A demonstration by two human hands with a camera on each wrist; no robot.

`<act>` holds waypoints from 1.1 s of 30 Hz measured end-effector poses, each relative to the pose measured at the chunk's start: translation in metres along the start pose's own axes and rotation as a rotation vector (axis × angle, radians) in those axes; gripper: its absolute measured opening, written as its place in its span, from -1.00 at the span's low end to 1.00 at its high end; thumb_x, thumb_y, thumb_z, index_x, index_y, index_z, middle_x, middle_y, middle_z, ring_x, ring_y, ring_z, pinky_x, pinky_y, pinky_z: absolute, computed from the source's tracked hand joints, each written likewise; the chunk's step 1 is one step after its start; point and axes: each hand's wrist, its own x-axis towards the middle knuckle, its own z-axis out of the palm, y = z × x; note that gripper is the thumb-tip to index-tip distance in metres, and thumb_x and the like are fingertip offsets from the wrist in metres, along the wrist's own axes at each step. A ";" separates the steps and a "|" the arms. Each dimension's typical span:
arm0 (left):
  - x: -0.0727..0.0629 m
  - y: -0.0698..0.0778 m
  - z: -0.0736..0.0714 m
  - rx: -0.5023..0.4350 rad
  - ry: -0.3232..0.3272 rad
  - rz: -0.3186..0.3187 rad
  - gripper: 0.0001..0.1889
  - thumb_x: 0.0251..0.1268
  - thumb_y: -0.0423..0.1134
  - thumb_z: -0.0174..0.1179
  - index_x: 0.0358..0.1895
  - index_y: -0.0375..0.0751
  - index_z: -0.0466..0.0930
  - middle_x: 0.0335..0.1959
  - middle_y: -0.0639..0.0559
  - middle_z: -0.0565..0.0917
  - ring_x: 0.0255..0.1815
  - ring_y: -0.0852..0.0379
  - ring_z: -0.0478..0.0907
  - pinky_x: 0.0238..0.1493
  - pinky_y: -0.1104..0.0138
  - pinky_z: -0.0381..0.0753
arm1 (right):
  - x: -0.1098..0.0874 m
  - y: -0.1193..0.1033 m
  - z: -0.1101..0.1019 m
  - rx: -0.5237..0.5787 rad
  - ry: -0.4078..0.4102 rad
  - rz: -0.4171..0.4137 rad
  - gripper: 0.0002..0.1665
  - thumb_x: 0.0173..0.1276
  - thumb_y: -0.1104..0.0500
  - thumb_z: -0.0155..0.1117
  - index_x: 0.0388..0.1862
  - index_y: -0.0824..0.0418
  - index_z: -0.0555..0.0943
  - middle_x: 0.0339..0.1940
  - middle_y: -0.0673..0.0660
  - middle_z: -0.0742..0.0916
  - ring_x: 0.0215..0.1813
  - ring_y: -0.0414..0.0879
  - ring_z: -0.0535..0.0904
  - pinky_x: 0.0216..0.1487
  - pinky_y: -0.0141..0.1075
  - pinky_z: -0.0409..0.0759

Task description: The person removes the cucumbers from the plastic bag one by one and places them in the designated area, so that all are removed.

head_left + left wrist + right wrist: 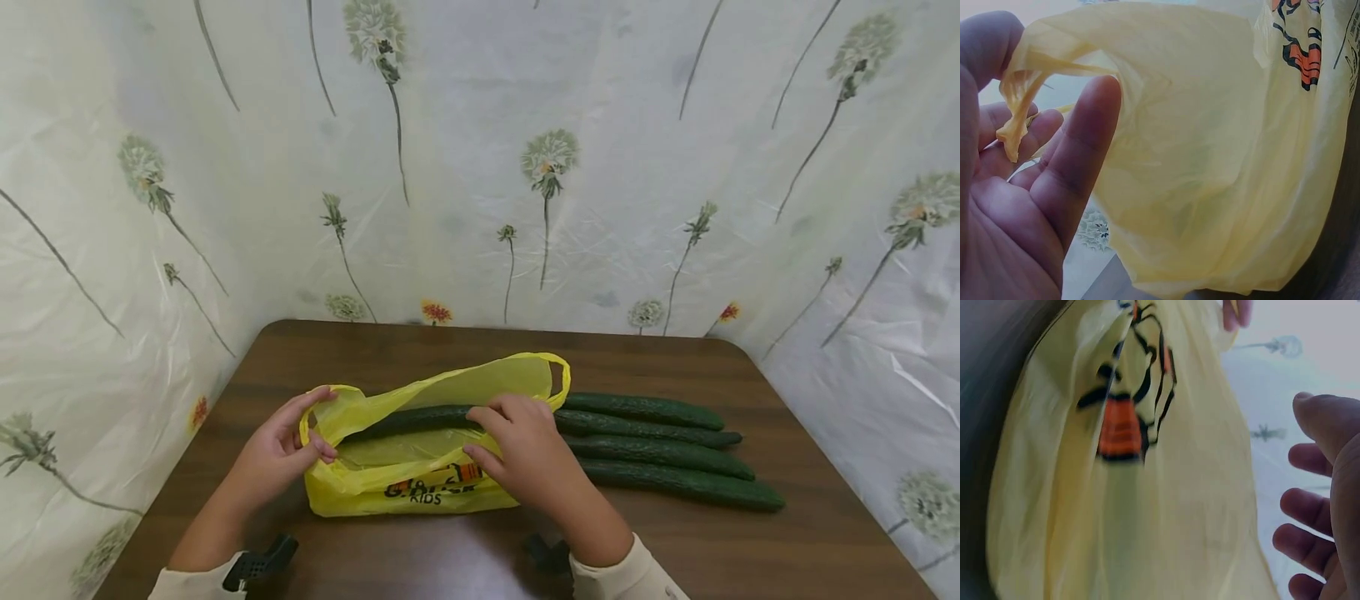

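Note:
A yellow plastic bag with black and orange print lies on the table with its mouth spread toward me. My left hand grips the bag's left handle; in the left wrist view, the handle loops over the fingers of that hand. Inside the mouth shows a long dark green cucumber. Over the bag's right part hovers my right hand, fingers loosely bent and holding nothing. In the right wrist view, this hand is apart from the bag. It hides the cucumber's right end.
Several long cucumbers lie side by side to the right of the bag, their left ends hidden behind it and the hand. The brown wooden table meets a floral-printed sheet at its back and sides.

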 end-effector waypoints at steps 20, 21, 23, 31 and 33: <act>0.000 -0.002 -0.002 0.016 0.005 0.012 -0.31 0.44 -0.66 0.05 0.61 -0.33 0.19 0.49 -0.28 0.31 -0.28 -0.13 0.76 -0.14 0.27 0.82 | 0.034 -0.016 0.029 -0.014 -0.263 0.131 -0.38 0.49 -0.28 0.30 0.39 -0.02 0.59 0.18 0.06 0.64 0.18 0.07 0.57 0.21 0.11 0.56; 0.000 -0.002 -0.002 0.019 0.006 0.010 -0.30 0.44 -0.67 0.05 0.61 -0.32 0.20 0.49 -0.28 0.30 -0.28 -0.11 0.76 -0.14 0.27 0.82 | 0.034 -0.017 0.031 -0.019 -0.273 0.135 -0.37 0.49 -0.29 0.29 0.40 -0.02 0.58 0.19 0.06 0.64 0.19 0.07 0.57 0.23 0.12 0.56; 0.000 -0.002 -0.002 0.026 0.010 0.007 -0.30 0.44 -0.66 0.05 0.61 -0.31 0.20 0.49 -0.29 0.30 -0.29 -0.11 0.76 -0.15 0.28 0.82 | 0.036 -0.018 0.035 -0.035 -0.295 0.135 -0.34 0.49 -0.31 0.27 0.42 -0.03 0.57 0.18 0.07 0.64 0.18 0.07 0.57 0.22 0.12 0.56; -0.001 -0.003 -0.003 0.038 0.012 0.016 -0.31 0.45 -0.66 0.05 0.61 -0.31 0.21 0.49 -0.34 0.30 -0.29 -0.16 0.76 -0.16 0.27 0.82 | 0.041 -0.023 0.043 -0.076 -0.334 0.146 -0.32 0.48 -0.34 0.26 0.43 -0.04 0.57 0.16 0.08 0.64 0.12 0.05 0.56 0.17 0.09 0.57; 0.000 -0.003 -0.003 0.034 0.013 0.016 -0.32 0.45 -0.65 0.05 0.61 -0.32 0.21 0.48 -0.35 0.30 -0.29 -0.16 0.76 -0.16 0.27 0.82 | 0.042 -0.024 0.044 -0.072 -0.339 0.152 -0.32 0.48 -0.34 0.26 0.41 -0.04 0.58 0.17 0.08 0.64 0.14 0.06 0.56 0.18 0.09 0.57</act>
